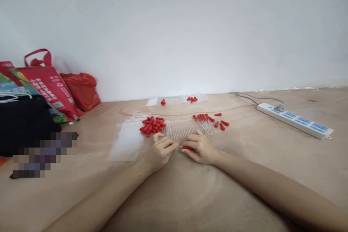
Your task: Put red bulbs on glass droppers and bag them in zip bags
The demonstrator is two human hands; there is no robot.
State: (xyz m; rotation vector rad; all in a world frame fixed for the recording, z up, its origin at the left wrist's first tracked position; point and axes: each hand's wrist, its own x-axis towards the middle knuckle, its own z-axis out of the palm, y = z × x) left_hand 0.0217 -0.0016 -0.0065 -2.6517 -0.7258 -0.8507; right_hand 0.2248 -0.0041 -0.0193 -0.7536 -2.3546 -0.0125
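Observation:
A red rubber dropper bulb is pinched in my right hand, its fingers closed around it. My left hand is closed on a thin glass dropper tube, of which only a short piece shows between the hands. The tube meets the bulb's end; how deep it sits inside I cannot tell. Just beyond my hands lies a row of clear glass tubes. A heap of red bulbs is left of the row, partly on clear zip bags. Droppers with red bulbs lie at the row's right end.
Several loose red bulbs lie to the right. Near the wall is a clear bag with tubes and red bulbs. A white power strip with a plugged-in cord is at right. Red bags and black cloth stand at left.

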